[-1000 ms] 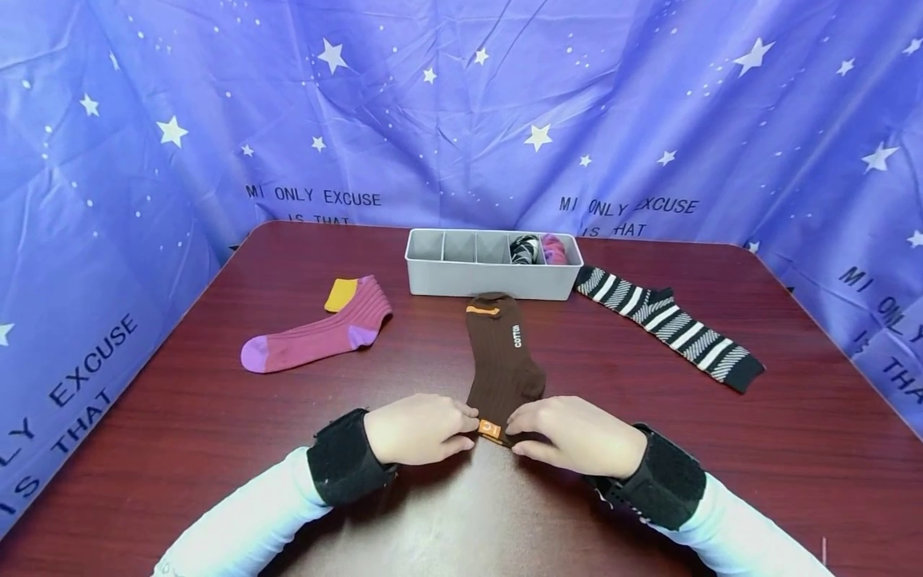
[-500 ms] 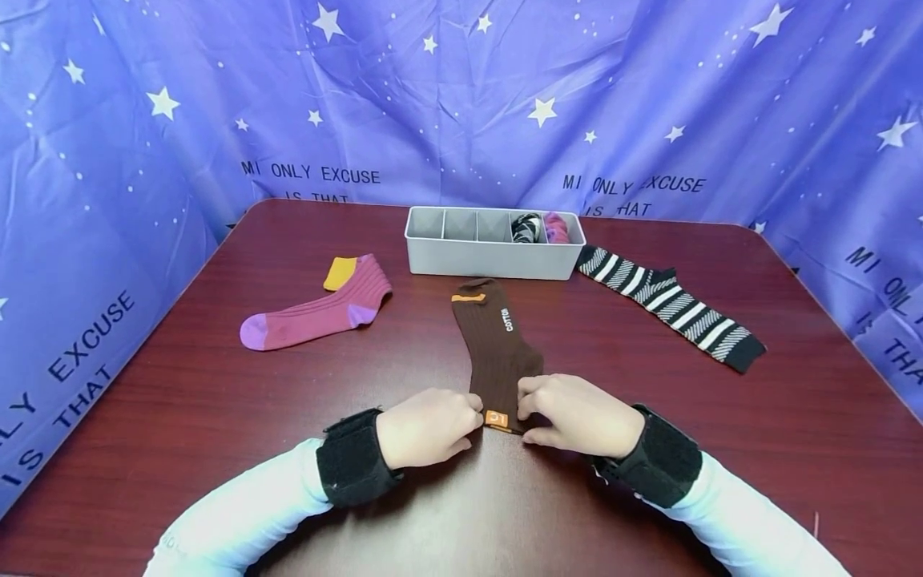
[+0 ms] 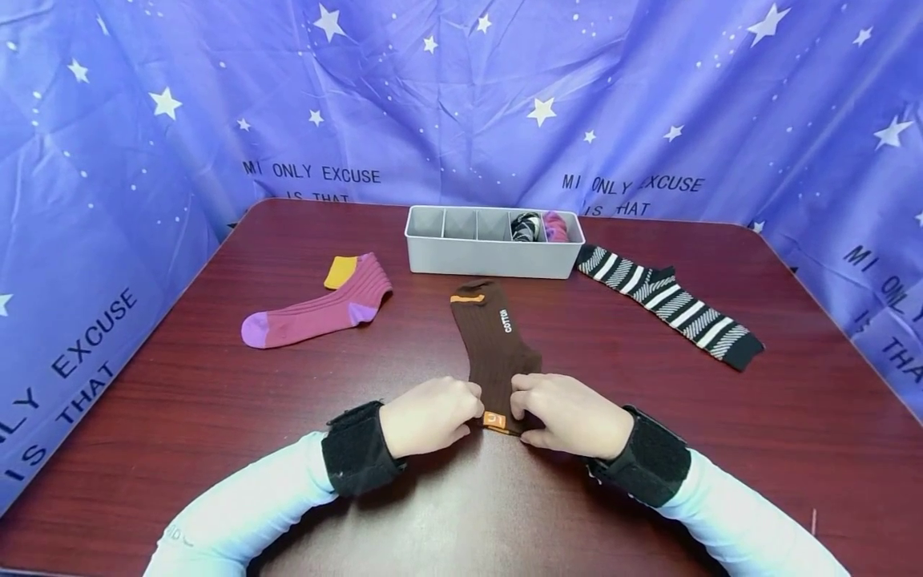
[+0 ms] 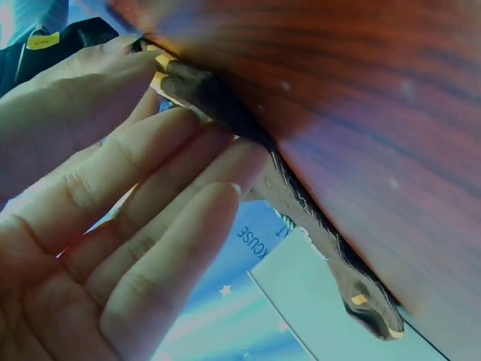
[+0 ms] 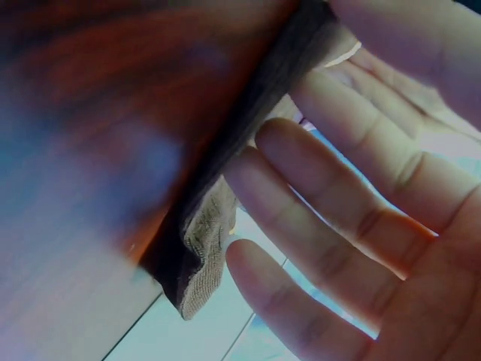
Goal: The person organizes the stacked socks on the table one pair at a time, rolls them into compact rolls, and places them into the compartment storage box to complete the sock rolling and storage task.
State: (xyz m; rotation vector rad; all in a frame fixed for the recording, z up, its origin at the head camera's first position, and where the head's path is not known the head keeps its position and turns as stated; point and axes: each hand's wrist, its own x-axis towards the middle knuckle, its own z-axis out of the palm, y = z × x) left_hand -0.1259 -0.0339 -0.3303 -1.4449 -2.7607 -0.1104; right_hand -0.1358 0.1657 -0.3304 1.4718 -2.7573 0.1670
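Note:
A brown sock (image 3: pixel 493 353) lies flat in front of me, its toe towards the back and its orange-labelled cuff towards me. At the left side of the cuff, my left hand (image 3: pixel 433 415) touches the edge with its fingertips. My right hand (image 3: pixel 573 415) rests on the opposite edge, below the heel. Both wrist views show loosely extended fingers with their tips against the sock; the thumb of the right hand (image 5: pixel 361 188) stands apart from its fingers. In the left wrist view, the thumb of the left hand (image 4: pixel 143 195) lies by the cuff.
A grey divided box (image 3: pixel 493 260) stands behind the brown sock, with rolled socks in its two right compartments. On the left lies a pink sock (image 3: pixel 310 319) with a yellow cuff. A black-and-white striped sock (image 3: pixel 671 308) lies to the right. A starry curtain (image 3: pixel 461 104) hangs behind the table (image 3: pixel 180 385).
The brown sock's toe has swung a little left, and the hands have shifted slightly along its cuff. The head view has tilted down a little.

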